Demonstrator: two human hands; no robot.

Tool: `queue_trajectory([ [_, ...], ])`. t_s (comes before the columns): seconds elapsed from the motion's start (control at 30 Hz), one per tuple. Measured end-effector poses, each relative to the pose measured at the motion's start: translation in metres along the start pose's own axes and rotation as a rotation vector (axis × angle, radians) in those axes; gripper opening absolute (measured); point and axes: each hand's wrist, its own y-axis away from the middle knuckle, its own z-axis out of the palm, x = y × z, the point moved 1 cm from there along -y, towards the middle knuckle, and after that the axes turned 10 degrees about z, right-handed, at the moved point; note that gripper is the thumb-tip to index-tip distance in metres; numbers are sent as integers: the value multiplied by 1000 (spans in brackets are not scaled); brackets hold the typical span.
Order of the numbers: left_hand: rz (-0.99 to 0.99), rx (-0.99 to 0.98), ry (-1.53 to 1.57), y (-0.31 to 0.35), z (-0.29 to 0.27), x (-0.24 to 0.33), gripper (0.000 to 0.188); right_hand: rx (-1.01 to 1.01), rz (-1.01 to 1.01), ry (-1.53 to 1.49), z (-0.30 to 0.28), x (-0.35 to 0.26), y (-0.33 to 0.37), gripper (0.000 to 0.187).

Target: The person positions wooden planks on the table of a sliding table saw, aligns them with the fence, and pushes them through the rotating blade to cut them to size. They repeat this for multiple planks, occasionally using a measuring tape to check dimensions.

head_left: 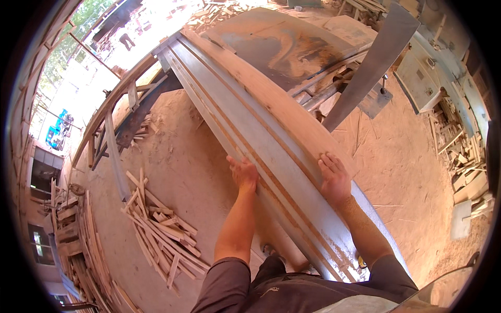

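Observation:
A long pale wooden plank (271, 107) lies lengthwise along the right side of a grey metal machine bed (250, 112) with brown grooves. My right hand (335, 180) rests on the plank's near end, its fingers stretched out over the wood and the thumb side hard to make out. My left hand (244, 173) is on the bed's left edge, apart from the plank. Its fingers are slightly bent and spread, with nothing seen in them. Both forearms reach up from the lower edge.
Beside the plank rises a tall, dark metal blade-like plate (373, 68). A broad, dusty sheet (282, 44) lies beyond it. Loose wood strips (164, 229) are heaped on the floor at left, and more scraps (464, 161) line the right. A curved wooden rail (112, 88) stands at far left.

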Motion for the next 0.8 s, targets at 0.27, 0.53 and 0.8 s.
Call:
queue_trajectory([
  [0.27, -21, -39, 0, -44, -2, -2, 71, -16, 13, 10, 27, -11, -32, 33],
  [0.53, -7, -46, 22, -77, -6, -7, 71, -28, 16, 39, 48, -23, -55, 34],
  [0.8, 2, -51, 70, -105, -12, -7, 71, -29, 32, 28, 68, -31, -74, 34],
])
